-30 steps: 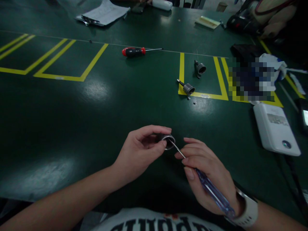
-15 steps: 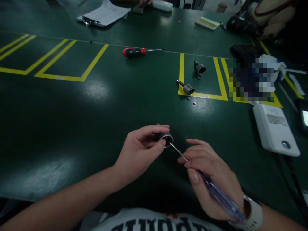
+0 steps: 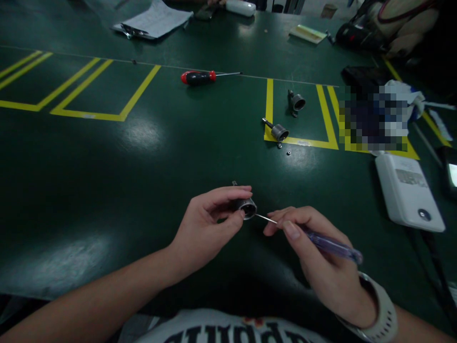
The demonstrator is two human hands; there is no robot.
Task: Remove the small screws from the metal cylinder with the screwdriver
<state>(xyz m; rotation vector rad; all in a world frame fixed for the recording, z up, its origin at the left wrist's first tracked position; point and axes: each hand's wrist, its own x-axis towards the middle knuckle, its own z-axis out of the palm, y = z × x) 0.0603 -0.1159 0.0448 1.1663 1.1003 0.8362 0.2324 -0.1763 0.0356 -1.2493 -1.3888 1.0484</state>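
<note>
Between the thumb and fingers of my left hand [image 3: 210,224] is a small metal cup-shaped part with a shaft [image 3: 249,207], its hollow end facing right. My right hand [image 3: 314,247] is closed round a screwdriver [image 3: 332,246] with a clear purple handle and a thin shaft. The screwdriver's tip is at the rim of the cup; whether it touches cannot be made out. Two similar cup parts lie farther off, one on the yellow tape [image 3: 279,132] and one inside the taped box [image 3: 297,101]. Small nuts [image 3: 289,153] lie near them.
A red and black screwdriver [image 3: 198,77] lies across the green table [image 3: 160,166]. To the right are a white device [image 3: 410,190] with a cable and a cloth bundle [image 3: 410,102]. A clipboard with papers [image 3: 157,21] is at the back; another person's arm [image 3: 407,28] rests at the far right.
The screwdriver's tip has come out of the cup's hollow to its rim. My right hand has turned, so the screwdriver lies flatter and its handle end is higher. My left hand stays put.
</note>
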